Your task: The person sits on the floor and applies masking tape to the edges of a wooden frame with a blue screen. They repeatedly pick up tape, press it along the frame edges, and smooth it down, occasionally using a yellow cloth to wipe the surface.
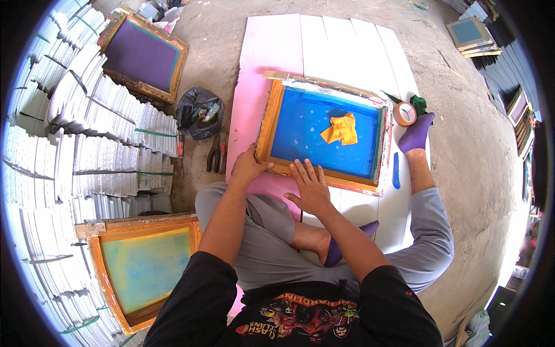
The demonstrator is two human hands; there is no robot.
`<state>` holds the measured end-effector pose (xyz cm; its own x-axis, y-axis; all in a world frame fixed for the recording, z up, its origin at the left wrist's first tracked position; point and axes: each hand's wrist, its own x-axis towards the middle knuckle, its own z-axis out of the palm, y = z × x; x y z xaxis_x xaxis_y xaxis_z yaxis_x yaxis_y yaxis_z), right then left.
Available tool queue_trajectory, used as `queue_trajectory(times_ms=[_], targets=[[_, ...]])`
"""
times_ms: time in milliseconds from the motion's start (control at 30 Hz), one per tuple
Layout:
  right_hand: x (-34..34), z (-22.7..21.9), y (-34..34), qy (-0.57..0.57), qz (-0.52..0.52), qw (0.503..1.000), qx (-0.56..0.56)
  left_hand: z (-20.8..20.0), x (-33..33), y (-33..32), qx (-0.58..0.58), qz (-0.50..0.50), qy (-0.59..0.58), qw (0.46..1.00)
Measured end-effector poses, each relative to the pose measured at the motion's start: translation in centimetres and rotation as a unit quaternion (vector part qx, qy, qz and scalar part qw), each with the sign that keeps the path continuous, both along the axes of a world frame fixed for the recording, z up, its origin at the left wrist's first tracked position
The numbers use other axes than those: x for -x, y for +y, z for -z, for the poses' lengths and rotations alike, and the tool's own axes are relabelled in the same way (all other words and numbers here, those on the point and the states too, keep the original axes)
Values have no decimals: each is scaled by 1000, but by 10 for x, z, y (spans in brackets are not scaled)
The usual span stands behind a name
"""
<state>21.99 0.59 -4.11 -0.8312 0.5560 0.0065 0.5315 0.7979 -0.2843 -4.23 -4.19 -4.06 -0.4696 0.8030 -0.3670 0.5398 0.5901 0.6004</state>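
A screen printing frame (324, 176) with a blue mesh lies on white and pink boards in front of me. My left hand (248, 166) is closed on its near left corner, the thumb along the near edge. My right hand (311, 188) rests flat on the near edge, fingers stretched out and reaching onto the wood. A crumpled yellow cloth (341, 129) lies on the blue mesh, right of its middle. Small pale spots show on the mesh left of the cloth.
Right of the frame are a roll of brown tape (404, 114), a blue strip (396, 171) and my foot in a purple sock. At left stand a black plastic bag (200, 113), pliers (213, 153), bundled white stacks (98, 156) and two more screens, purple (141, 56) and yellow-green (147, 269).
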Motion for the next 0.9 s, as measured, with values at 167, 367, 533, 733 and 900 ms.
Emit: queue_trajectory(times_ms=[167, 367, 533, 733, 900], targets=[[10, 1, -7, -26, -40, 999, 1, -13, 6, 1, -29, 32, -18, 999], [10, -2, -6, -14, -43, 999, 0, -33, 19, 11, 74, 16, -103, 992], [10, -7, -1, -42, -63, 997, -20, -17, 43, 9, 76, 85, -102, 988], [10, -24, 3, -81, -130, 988, -16, -12, 59, 5, 23, 221, -9, 975], [28, -12, -2, 14, -110, 994, 1, 16, 63, -6, -7, 106, -155, 982]])
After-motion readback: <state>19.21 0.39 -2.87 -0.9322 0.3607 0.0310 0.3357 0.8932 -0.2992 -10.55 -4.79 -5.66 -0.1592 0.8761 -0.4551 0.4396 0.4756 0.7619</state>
